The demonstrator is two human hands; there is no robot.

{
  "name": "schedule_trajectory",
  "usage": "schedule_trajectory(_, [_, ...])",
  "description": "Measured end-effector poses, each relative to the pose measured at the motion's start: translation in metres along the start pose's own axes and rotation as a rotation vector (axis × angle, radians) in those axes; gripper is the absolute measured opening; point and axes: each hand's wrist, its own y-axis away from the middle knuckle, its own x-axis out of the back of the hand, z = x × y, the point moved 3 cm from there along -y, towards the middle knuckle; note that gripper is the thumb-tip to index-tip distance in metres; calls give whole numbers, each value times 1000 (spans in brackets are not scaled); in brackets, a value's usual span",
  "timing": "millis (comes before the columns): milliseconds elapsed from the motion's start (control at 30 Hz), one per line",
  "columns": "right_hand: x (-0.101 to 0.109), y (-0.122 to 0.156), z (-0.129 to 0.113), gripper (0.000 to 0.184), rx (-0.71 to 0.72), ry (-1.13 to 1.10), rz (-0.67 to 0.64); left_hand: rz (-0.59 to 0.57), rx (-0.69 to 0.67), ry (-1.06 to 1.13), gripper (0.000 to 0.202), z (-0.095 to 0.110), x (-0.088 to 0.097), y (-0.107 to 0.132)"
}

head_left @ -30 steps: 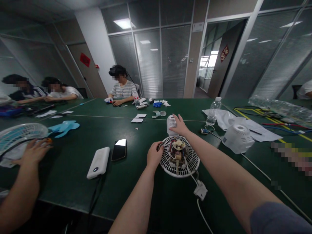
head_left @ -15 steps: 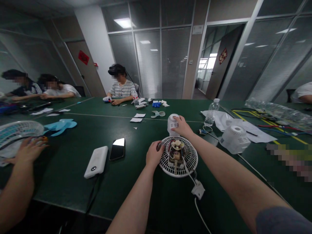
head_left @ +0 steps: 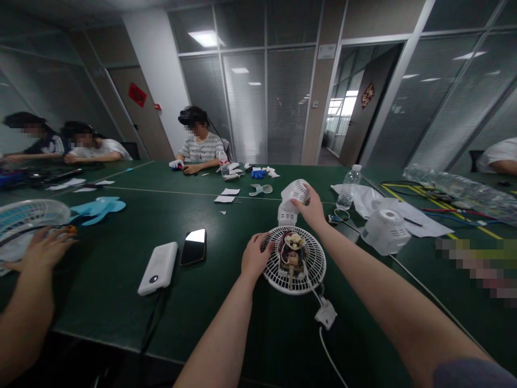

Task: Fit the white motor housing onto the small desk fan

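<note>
A white round fan grille (head_left: 311,269) lies flat on the green table (head_left: 121,258), with the bare fan motor (head_left: 291,249) and its wires in the middle. My left hand (head_left: 253,257) is closed on the grille's left rim. My right hand (head_left: 312,209) is beyond the grille, closed on a white ribbed motor cover (head_left: 291,199) that is tilted and lifted off the table. A white cord with a plug block (head_left: 325,313) trails from the grille toward me.
A white power bank (head_left: 158,268) and a black phone (head_left: 194,246) lie left of the grille. A white fan base (head_left: 385,230), a water bottle (head_left: 350,187) and papers sit at right. A neighbour's hand (head_left: 42,249) rests by another grille (head_left: 28,214) and a blue blade (head_left: 100,207). People sit at the far side.
My right hand has picked the white motor cover up from the table and tilted it. My left hand stays on the grille rim.
</note>
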Motion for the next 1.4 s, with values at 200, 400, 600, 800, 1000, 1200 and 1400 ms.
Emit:
schedule_trajectory(200, [36, 53, -4, 74, -165, -331, 25, -10, -30, -17, 38, 4, 1, 2])
schedule_trajectory(400, [54, 85, -21, 63, -142, -158, -51, 3, -7, -12, 35, 9, 5, 9])
schedule_trajectory(600, [51, 98, -44, 62, -92, 91, -136, 23, 29, -6, 28, 15, 6, 17])
schedule_trajectory(800, [57, 124, -57, 65, -19, 95, -162, 36, 52, 21, 28, 14, 9, 18])
schedule_trajectory(1000, [62, 150, -63, 67, 65, 116, -143, 61, 91, 76, 33, 9, 11, 23])
schedule_trajectory(1200, [60, 168, -67, 70, 126, 168, -113, 103, 79, 107, 36, 4, 11, 29])
schedule_trajectory(1400, [57, 174, -64, 71, 146, 173, -99, 114, 50, 96, 40, -3, 6, 26])
